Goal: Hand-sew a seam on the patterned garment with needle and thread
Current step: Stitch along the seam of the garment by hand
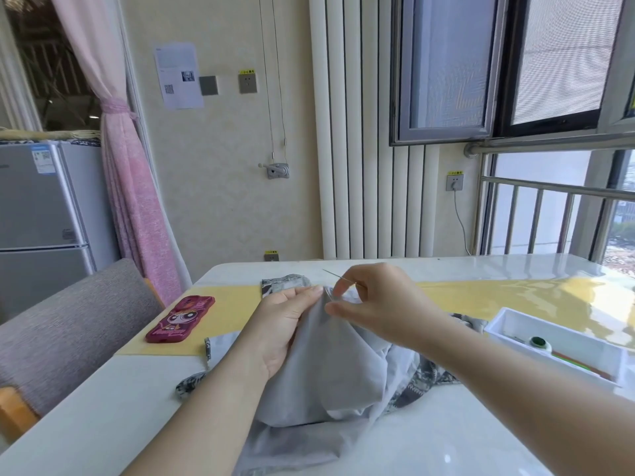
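One garment (330, 372) lies heaped in the lower middle of the frame on the white desk (103, 424). Its pale grey inside faces up, and the dark print shows along the edges. Two hands meet at its top fold, just above centre.

The left hand (285, 324) comes in from the lower left and pinches the raised fold between thumb and fingers. The right hand (374, 300) reaches in from the lower right with its fingers curled. It grips one thin needle (338, 277) between thumb and forefinger, and the tip slants toward the upper left above the fold. The thread is too fine to make out.

One yellow runner (226, 310) crosses the desk behind the garment. On its left part rests one phone (180, 319) in a red cartoon case. At the right edge stands one white tray (498, 324) holding one green-topped spool (539, 343).

On the back wall three sockets with yellow labels can be counted. One is at the upper left of centre (248, 82), one is by the railing (454, 182) and one is just above the desk edge (271, 256).
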Demonstrator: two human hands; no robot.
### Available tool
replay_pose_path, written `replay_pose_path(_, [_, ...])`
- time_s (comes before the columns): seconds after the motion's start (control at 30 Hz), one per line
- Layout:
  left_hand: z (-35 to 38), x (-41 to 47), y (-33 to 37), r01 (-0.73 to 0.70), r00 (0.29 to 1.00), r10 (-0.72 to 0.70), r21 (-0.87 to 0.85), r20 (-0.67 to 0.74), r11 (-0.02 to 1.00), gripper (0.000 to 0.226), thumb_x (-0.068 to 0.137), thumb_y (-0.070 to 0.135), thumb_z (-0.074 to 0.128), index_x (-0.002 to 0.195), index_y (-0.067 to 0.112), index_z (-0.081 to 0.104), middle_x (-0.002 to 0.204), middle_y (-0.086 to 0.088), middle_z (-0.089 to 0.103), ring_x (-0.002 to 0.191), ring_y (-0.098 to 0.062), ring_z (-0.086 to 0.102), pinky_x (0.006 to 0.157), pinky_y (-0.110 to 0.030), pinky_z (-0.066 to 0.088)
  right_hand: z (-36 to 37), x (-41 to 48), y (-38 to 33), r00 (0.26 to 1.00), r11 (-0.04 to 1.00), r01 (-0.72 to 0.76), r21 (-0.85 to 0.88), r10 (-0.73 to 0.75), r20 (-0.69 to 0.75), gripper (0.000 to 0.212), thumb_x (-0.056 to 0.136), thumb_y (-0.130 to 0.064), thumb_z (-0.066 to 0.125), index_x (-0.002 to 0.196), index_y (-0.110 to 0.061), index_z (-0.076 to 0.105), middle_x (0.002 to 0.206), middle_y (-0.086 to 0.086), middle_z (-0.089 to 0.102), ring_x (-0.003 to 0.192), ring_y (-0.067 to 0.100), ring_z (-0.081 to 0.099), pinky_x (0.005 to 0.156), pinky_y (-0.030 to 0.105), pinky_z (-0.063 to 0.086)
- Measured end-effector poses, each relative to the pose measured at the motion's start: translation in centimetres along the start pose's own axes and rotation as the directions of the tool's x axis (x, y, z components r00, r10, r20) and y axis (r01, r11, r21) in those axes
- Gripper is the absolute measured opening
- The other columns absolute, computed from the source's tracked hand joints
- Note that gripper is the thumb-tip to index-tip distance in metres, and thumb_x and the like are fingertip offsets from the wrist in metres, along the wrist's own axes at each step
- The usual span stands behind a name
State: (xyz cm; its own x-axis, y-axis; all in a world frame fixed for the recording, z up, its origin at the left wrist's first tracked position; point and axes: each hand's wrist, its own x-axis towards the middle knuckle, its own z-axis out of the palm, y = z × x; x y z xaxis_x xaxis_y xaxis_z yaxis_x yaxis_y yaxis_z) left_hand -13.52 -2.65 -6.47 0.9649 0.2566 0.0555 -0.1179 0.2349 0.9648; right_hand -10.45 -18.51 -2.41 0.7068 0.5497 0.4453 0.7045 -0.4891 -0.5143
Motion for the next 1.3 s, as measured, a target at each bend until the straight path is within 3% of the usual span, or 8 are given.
replay_pose_path(0.2, [0.0,-0.3,0.2,-0.024,0.999,0.023,0.033,0.047,0.999,0.012,0.084,0.015,0.064,0.082,0.004,0.069,0.071,-0.011,0.070,0.059,-0.016,0.065,0.055,-0.020,0.052,1.5,0.3,1.4,0.996,0.993,-0.073,0.089,0.077,-0.042,0.020,0.077,-0.035,0.071,0.062,-0.030,0.059,0.039,-0.009,0.035,0.042,0.007,0.034,0.047,0.024,0.023])
replay_pose_path(0.37, [-0.1,0.0,0.4,-0.006,0.999,0.006,0.003,0.036,1.000,0.054,0.067,0.027,0.069,0.108,-0.008,0.064,0.088,-0.018,0.069,0.073,-0.022,0.065,0.061,-0.023,0.053,0.4,0.3,1.4,0.995,0.914,0.000,0.406,0.039,-0.088,0.020,0.082,-0.029,0.071,0.068,-0.016,0.065,0.047,-0.010,0.031,0.047,0.007,0.026,0.050,0.023,0.023])
replay_pose_path(0.5, [0.2,0.3,0.1,0.053,0.998,-0.052,-0.021,0.020,0.998,0.043,0.082,0.020,0.066,0.114,-0.009,0.061,0.096,-0.021,0.067,0.081,-0.025,0.063,0.068,-0.026,0.052,-0.3,0.7,0.2,0.995,0.534,0.044,0.844,0.051,-0.085,0.023,0.085,-0.019,0.062,0.067,-0.012,0.049,0.043,-0.011,0.032,0.039,0.006,0.025,0.060,0.048,0.047])
replay_pose_path(0.63, [0.2,0.6,0.0,0.062,0.998,-0.061,-0.022,0.002,0.998,0.036,0.080,0.021,0.068,0.107,-0.003,0.065,0.084,-0.015,0.069,0.071,-0.022,0.064,0.066,-0.026,0.051,-1.5,0.1,-0.7,0.987,0.160,-0.160,0.974,0.031,0.157,0.016,0.078,-0.021,0.059,0.075,-0.011,0.047,0.040,-0.009,0.022,0.033,0.005,0.020,0.054,0.027,0.053])
replay_pose_path(0.73, [0.0,0.7,0.1,0.045,0.999,-0.046,-0.022,-0.012,0.999,0.038,0.084,0.020,0.065,0.109,-0.009,0.063,0.090,-0.021,0.067,0.077,-0.027,0.063,0.071,-0.030,0.051,-2.2,-0.9,0.4,0.775,0.535,-0.509,0.674,-0.055,0.629,0.021,0.088,-0.023,0.062,0.081,-0.007,0.051,0.045,-0.007,0.020,0.039,0.009,0.020,0.054,0.028,0.053])
replay_pose_path(0.83, [0.0,0.6,0.0,0.028,0.999,-0.028,-0.011,-0.044,1.000,0.039,0.086,0.018,0.065,0.110,-0.012,0.061,0.096,-0.026,0.066,0.083,-0.029,0.062,0.072,-0.031,0.050,-2.5,-1.3,1.0,0.769,0.890,-0.381,0.253,0.153,0.621,0.024,0.089,-0.030,0.065,0.085,-0.008,0.055,0.054,-0.003,0.030,0.039,0.010,0.034,0.063,0.028,0.057])
replay_pose_path(1.03, [0.0,0.3,-0.2,-0.016,0.999,0.018,0.048,-0.027,0.999,0.021,0.086,0.018,0.066,0.095,0.000,0.068,0.086,-0.018,0.069,0.074,-0.025,0.063,0.069,-0.028,0.051,-1.0,-0.3,0.7,0.990,0.969,-0.143,0.200,0.136,0.047,0.024,0.077,-0.035,0.073,0.082,-0.017,0.059,0.044,-0.011,0.040,0.041,0.005,0.043,0.044,0.020,0.042])
replay_pose_path(1.3, [0.3,0.0,0.1,-0.057,0.998,0.056,0.074,0.015,0.996,0.013,0.088,0.016,0.063,0.088,0.006,0.072,0.081,-0.012,0.072,0.070,-0.019,0.066,0.065,-0.024,0.053,0.9,0.2,0.8,0.995,0.995,-0.034,0.091,0.042,-0.091,0.015,0.083,-0.029,0.069,0.069,-0.025,0.064,0.039,-0.014,0.039,0.043,0.002,0.040,0.045,0.015,0.031])
